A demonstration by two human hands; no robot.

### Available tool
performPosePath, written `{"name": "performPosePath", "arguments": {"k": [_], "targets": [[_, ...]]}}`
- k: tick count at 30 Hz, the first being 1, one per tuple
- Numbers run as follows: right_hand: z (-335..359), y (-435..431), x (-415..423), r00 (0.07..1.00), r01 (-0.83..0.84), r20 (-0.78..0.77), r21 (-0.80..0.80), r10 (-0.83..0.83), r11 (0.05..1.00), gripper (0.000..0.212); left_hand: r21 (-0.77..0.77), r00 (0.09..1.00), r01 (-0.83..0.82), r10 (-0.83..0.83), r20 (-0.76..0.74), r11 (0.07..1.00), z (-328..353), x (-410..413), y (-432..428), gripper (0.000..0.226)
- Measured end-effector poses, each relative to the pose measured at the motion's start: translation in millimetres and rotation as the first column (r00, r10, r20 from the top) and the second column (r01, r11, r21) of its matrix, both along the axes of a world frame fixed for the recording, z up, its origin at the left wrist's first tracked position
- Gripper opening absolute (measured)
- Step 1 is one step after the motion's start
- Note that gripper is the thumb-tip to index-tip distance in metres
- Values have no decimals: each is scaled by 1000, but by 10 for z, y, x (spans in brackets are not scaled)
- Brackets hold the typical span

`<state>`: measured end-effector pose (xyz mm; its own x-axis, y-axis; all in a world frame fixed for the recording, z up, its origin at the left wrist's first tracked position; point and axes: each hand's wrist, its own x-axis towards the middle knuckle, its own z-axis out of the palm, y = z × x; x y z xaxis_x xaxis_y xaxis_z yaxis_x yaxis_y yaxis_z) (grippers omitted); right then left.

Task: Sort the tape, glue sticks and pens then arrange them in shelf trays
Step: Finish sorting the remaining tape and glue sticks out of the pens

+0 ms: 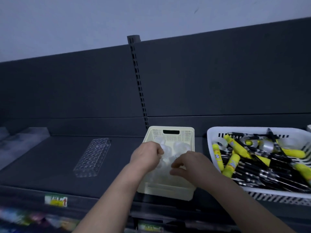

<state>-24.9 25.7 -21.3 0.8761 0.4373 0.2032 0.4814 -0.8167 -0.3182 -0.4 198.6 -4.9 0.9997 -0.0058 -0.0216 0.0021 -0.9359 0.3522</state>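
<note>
A pale yellow tray (pixel 170 192) stands on the dark shelf and holds several clear tape rolls (pixel 179 146). Both hands reach into it. My left hand (pixel 146 154) is curled shut over a clear roll at the tray's left side. My right hand (pixel 188 163) hovers over the tray's middle with fingers bent and apart; I cannot make out anything in it. To the right, a white slotted basket (pixel 213 133) is full of yellow glue sticks (pixel 233 163), black pens (pixel 269 172) and more tape rolls (pixel 267 146), all mixed.
A clear plastic holder with round holes (pixel 92 157) lies on the shelf to the left. A slotted upright (pixel 139 84) runs up the dark back panel. Price labels (pixel 55 200) sit on the shelf's front edge, with blurred goods below.
</note>
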Motion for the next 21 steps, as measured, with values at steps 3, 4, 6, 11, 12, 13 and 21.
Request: {"name": "performPosePath", "arguments": {"k": [3, 4, 6, 11, 12, 13, 21], "targets": [[27, -161, -23, 991, 98, 85, 27, -100, 995, 26, -102, 996, 78, -72, 59, 992, 25, 49, -217, 18], [25, -249, -34, 985, 139, 99, 27, -141, 990, 23, -144, 993, 102, -92, 73, 984, 17, 68, -310, 18], [36, -450, -70, 970, 222, 103, 7, -221, 975, 18, -196, 985, 156, -138, 102, 968, 7, 97, -518, 20], [139, -990, -214, 872, 481, 131, -37, -473, 876, 19, -187, 950, 306, -286, 129, 933, 18, 134, -1057, 19], [152, -1088, -246, 849, 519, 137, -36, -511, 854, 19, -178, 943, 328, -309, 126, 928, 16, 147, -1158, 20], [156, -1183, -278, 830, 549, 144, -39, -539, 835, 18, -169, 936, 347, -329, 123, 923, 9, 165, -1254, 21], [106, -1790, -304, 789, 614, 102, -78, -606, 785, 18, 98, 923, 381, -385, 21, 919, -67, 278, -1947, 8]]}}
